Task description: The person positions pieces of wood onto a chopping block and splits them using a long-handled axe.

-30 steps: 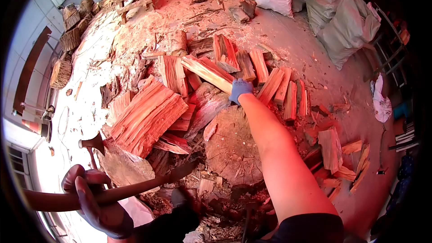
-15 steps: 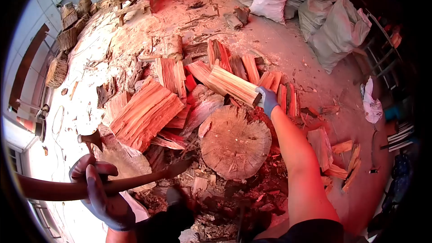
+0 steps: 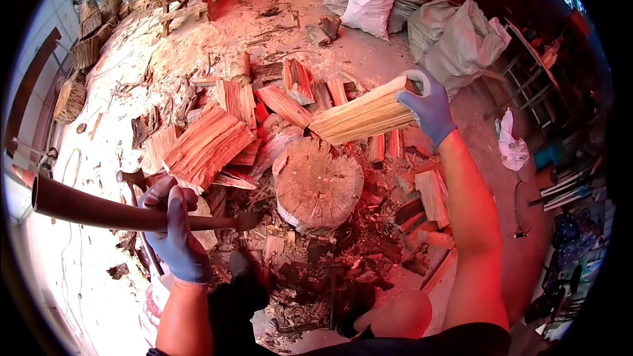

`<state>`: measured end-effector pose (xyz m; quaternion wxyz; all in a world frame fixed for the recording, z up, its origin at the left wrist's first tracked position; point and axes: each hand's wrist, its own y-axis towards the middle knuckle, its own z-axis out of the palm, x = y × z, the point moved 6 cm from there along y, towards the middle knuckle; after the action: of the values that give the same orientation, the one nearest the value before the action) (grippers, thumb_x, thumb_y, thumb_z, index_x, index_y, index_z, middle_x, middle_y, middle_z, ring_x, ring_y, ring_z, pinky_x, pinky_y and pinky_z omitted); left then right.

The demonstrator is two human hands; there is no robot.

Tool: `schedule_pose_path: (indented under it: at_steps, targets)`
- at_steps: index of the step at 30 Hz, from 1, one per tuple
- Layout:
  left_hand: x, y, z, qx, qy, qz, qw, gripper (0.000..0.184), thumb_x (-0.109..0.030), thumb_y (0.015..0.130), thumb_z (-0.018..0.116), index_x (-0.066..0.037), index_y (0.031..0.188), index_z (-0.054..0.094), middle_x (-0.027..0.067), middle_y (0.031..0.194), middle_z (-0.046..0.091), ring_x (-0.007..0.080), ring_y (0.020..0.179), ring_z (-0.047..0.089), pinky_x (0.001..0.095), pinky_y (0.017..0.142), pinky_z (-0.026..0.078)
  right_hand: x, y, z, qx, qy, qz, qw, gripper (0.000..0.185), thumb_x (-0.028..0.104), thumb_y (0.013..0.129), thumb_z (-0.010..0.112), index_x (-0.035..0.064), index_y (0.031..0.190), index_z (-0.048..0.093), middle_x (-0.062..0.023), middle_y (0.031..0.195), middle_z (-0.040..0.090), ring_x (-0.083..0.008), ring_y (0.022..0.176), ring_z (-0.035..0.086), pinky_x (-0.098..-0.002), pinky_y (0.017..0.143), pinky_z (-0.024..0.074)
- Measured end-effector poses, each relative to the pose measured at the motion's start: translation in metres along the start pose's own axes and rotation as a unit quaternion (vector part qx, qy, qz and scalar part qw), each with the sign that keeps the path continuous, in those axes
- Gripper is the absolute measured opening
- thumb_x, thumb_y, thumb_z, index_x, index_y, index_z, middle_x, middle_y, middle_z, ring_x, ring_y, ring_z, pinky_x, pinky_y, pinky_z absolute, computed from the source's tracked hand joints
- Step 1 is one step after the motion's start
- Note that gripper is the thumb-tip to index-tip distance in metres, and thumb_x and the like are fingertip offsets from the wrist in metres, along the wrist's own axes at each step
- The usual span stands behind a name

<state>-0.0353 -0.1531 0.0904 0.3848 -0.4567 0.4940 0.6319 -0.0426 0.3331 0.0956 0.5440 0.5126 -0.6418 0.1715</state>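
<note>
My left hand (image 3: 175, 234), in a grey-blue glove, is closed around the wooden handle of an axe (image 3: 112, 214). The handle lies nearly level, its thick end at the left and its narrow dark head end low over the debris. My gloved right hand (image 3: 432, 109) grips the right end of a split piece of firewood (image 3: 362, 115), thumb and fingers around it. The wood is held raised and tilted, its lower left end just above the far edge of the round chopping block (image 3: 318, 184). A second long-handled tool (image 3: 132, 178) stands beside my left hand, partly hidden.
Split firewood (image 3: 208, 145) is heaped behind and left of the block, with more pieces (image 3: 432, 198) at the right. Chips and bark (image 3: 310, 290) cover the floor near my feet. Filled sacks (image 3: 461, 46) stand at the back right, round logs (image 3: 70, 99) along the left wall.
My right hand has lifted the firewood up and to the right, off the pile. My left hand has risen with the axe. The view has shifted slightly right.
</note>
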Motion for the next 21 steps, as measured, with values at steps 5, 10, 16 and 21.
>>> schedule_pose_path:
  at_steps: [5,10,16,21]
  targets:
    - [0.004,-0.010,-0.006,0.012,-0.088,-0.026,0.996,0.016,-0.010,0.097,0.058,0.000,0.109,0.056,0.0045,0.084,0.056,0.0121,0.077,0.051,0.0277,0.075,0.043,0.074,-0.040,0.091,0.159,-0.297,-0.194,0.921,0.053,0.031,0.078,0.073,0.0041,0.122,0.060,-0.0179,0.122,0.059,-0.0334,0.111,0.060,-0.0395,0.097,0.0480]
    - [0.005,-0.022,-0.027,0.002,-0.102,-0.035,0.994,0.018,-0.011,0.097,0.060,0.000,0.111,0.056,0.0043,0.088,0.057,0.0123,0.079,0.053,0.0275,0.077,0.043,0.033,-0.074,0.142,0.238,-0.377,-0.192,0.874,0.063,0.035,0.085,0.068,0.0061,0.138,0.048,-0.0176,0.139,0.051,-0.0358,0.127,0.050,-0.0427,0.110,0.0378]
    - [0.007,-0.032,-0.055,0.014,-0.111,-0.050,0.992,0.021,-0.013,0.096,0.062,-0.001,0.112,0.056,0.0044,0.092,0.059,0.0120,0.083,0.056,0.0275,0.079,0.044,0.023,-0.092,0.125,0.257,-0.382,-0.196,0.866,0.074,0.041,0.087,0.067,0.0066,0.147,0.040,-0.0188,0.150,0.040,-0.0348,0.141,0.036,-0.0423,0.118,0.0286]
    - [0.019,-0.040,-0.072,0.042,-0.163,-0.078,0.983,0.023,-0.007,0.096,0.062,0.001,0.116,0.053,0.0059,0.105,0.058,0.0116,0.093,0.055,0.0270,0.089,0.045,0.031,-0.101,0.119,0.258,-0.360,-0.108,0.890,0.088,0.043,0.080,0.074,0.0067,0.150,0.035,-0.0189,0.152,0.038,-0.0349,0.143,0.033,-0.0409,0.119,0.0267]
